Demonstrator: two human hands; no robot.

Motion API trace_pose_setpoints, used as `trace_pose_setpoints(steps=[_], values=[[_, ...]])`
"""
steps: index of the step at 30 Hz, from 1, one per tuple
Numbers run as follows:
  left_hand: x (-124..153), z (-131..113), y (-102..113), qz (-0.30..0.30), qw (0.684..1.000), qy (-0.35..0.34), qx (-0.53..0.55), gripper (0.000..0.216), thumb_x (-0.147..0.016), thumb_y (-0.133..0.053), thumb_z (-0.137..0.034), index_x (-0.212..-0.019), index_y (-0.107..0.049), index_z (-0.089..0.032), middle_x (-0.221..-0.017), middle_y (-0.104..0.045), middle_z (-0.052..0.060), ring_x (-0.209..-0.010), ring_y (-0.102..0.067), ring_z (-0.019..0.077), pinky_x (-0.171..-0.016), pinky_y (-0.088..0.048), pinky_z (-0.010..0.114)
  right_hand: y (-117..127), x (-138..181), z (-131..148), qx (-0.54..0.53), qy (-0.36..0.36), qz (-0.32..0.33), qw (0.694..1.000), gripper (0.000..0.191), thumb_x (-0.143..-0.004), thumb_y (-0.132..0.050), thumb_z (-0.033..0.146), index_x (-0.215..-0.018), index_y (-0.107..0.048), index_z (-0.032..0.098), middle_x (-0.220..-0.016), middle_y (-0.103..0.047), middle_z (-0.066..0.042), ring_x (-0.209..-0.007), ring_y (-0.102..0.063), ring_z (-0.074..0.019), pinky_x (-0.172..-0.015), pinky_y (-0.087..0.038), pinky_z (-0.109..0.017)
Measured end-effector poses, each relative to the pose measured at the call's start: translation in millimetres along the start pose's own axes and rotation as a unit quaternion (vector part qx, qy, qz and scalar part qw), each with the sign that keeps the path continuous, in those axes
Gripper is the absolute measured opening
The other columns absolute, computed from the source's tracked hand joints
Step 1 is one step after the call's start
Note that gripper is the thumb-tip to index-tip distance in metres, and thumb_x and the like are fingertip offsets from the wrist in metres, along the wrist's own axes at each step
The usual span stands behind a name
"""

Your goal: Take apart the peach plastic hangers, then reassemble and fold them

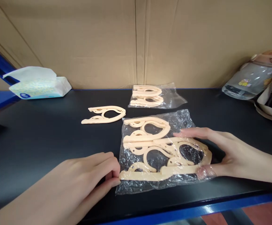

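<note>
Beige folding hangers (147,137) lie in and on a clear plastic bag (136,187) in front of me. My left hand (96,175) pinches the bag's left edge, beside the end of the lowest hanger arm. My right hand (222,153) spans the curved end of the rightmost folding hanger (207,156), fingers at its far side and thumb at its near side. Crinkled film shows around the thumb; whether this hanger is wholly inside the bag I cannot tell. Farther back, a single loose folding hanger (114,119) lies folded left of the bag.
Another clear bag (173,97) with folded hangers lies near the cardboard wall (91,43). A tissue pack (39,86) sits at back left. At back right stands a clear water bottle (250,78) with a strap (267,106). A blue edge (196,211) borders the black table (56,134).
</note>
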State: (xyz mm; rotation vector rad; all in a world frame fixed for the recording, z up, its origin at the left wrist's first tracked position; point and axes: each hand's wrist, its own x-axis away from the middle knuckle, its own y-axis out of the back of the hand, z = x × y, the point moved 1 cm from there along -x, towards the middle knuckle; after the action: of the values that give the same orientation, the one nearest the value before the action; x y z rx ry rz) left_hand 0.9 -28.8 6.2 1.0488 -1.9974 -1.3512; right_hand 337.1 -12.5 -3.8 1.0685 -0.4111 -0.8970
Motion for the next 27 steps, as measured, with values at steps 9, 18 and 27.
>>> trace_pose_setpoints(steps=[9,18,27], values=[[-7,7,-1,0.052,0.999,-0.005,0.009,0.025,-0.091,-0.043,-0.032,-0.072,-0.058,-0.026,-0.064,-0.058,-0.006,-0.049,-0.05,0.0084,-0.046,-0.033,0.019,20,1,-4,0.042,-0.036,0.033,0.998,0.071,-0.076,-0.074,0.035,-0.139,-0.041,0.042,-0.135,-0.06,0.001,-0.118,-0.061,-0.0248,-0.092,-0.055,-0.03],[-18,1,4,0.091,0.996,0.001,0.02,0.025,-0.091,-0.045,-0.028,-0.068,-0.056,-0.023,-0.064,-0.059,-0.008,-0.051,-0.048,0.0063,-0.049,-0.031,0.017,-7,-8,-4,-0.071,-0.005,0.011,0.997,0.073,-0.074,-0.077,0.043,-0.138,-0.043,0.035,-0.123,-0.064,-0.004,-0.112,-0.061,-0.0243,-0.095,-0.051,-0.037],[-13,0,-3,0.059,0.998,0.02,0.024,0.015,-0.083,-0.055,-0.034,-0.071,-0.06,-0.026,-0.062,-0.059,-0.008,-0.047,-0.05,0.0082,-0.044,-0.03,0.02,-4,-15,-6,-0.117,0.016,0.031,0.993,0.079,-0.073,-0.079,0.036,-0.14,-0.038,0.039,-0.123,-0.064,0.001,-0.112,-0.062,-0.0209,-0.097,-0.049,-0.034]])
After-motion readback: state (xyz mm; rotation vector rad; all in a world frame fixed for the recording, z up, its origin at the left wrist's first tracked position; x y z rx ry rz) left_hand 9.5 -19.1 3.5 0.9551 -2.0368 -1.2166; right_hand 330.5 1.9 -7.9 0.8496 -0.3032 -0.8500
